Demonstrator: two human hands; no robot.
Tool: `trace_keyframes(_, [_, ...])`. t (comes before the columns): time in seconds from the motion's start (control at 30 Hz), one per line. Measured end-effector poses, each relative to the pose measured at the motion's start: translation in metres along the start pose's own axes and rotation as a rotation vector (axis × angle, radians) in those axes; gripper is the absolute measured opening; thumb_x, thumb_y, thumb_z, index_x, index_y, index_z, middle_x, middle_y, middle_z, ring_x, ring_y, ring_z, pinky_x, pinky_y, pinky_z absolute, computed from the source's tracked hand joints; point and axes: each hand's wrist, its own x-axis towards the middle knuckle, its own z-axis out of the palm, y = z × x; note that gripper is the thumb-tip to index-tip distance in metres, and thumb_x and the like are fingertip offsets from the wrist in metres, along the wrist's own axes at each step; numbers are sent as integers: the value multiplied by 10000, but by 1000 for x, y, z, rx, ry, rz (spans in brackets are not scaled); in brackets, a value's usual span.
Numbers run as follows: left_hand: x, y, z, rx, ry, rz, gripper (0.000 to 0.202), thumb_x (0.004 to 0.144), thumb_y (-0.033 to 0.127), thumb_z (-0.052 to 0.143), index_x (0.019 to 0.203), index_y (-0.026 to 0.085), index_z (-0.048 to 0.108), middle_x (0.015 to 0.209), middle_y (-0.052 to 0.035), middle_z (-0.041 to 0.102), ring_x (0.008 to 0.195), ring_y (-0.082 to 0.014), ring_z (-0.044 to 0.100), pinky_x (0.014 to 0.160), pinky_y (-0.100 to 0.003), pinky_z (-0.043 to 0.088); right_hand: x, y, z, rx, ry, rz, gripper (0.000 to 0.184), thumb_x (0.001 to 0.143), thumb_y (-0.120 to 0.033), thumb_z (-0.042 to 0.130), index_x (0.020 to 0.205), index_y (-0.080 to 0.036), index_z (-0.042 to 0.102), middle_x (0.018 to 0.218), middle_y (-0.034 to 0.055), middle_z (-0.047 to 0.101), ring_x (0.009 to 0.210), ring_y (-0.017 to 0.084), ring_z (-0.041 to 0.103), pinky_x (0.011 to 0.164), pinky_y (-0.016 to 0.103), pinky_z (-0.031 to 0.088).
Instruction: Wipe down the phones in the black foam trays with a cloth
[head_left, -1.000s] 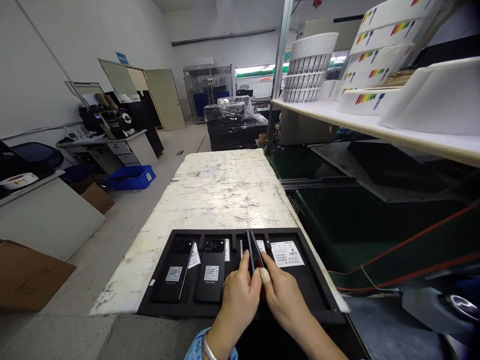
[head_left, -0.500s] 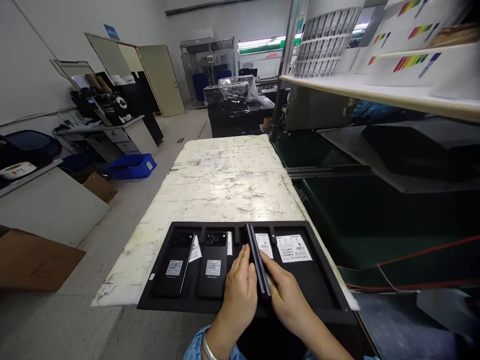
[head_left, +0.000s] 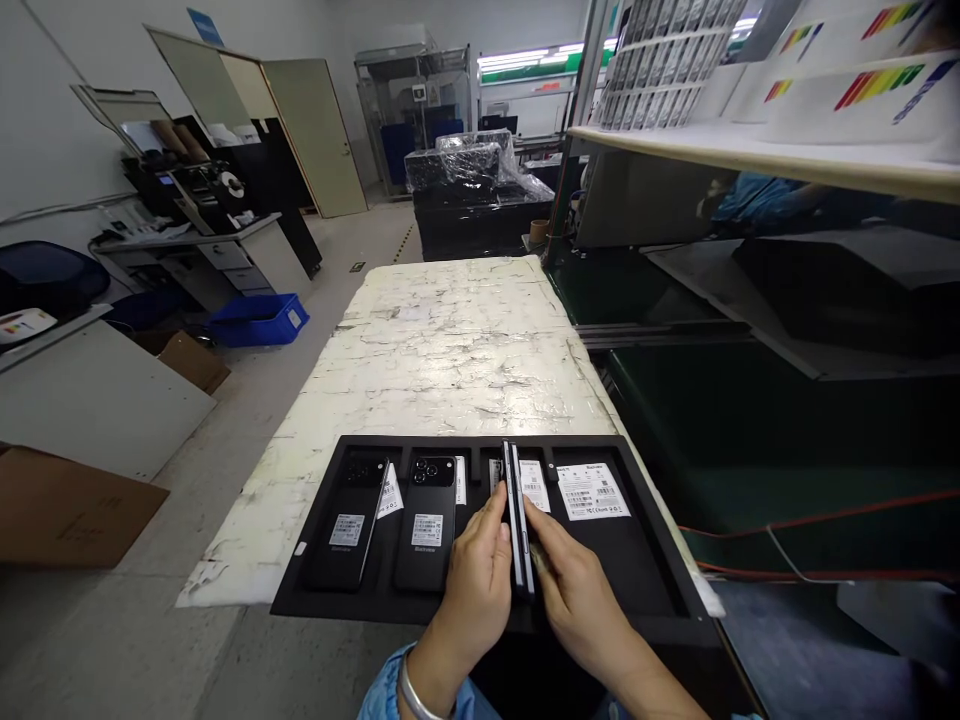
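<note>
I see the left hand (head_left: pixel 480 563) and right hand (head_left: pixel 581 575) gripping two phones (head_left: pixel 523 520) on edge between them. The tray (head_left: pixel 639 568) lies below.

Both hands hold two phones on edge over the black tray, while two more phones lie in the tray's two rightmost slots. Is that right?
Not quite: the head view shows the two other phones lying in the black tray's two leftmost slots. The left hand and right hand do hold two phones on edge over it.
</note>
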Motion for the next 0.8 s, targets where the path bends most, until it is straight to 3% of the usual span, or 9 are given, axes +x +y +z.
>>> trace_keyframes(0.4, [6,1,2,50,39,-41,475,1004,308,338,1437,147,447,1399,-113,551,1283,-228,530,1117,-377,424,8,2,-2,9,-26,83,617,912,-97,417,1511,-236,372,1473,82,509,1322,228,523,1120,459,441])
trace_keyframes(0.7, [7,1,1,-37,15,-108,497,1017,386,339,1431,137,452,1423,-132,524,1321,-236,492,1145,-411,384,10,-1,-1,-4,-10,85,577,936,-137,412,1504,-233,383,1464,86,520,1308,228,537,1107,457,456])
trace_keyframes(0.8, [3,3,-3,-81,-19,-93,524,999,450,424,1438,165,442,1439,-114,511,1355,-239,451,1161,-407,360,8,0,-1,-15,-10,82,567,938,-146,412,1499,-225,389,1453,89,532,1315,226,530,1105,453,458])
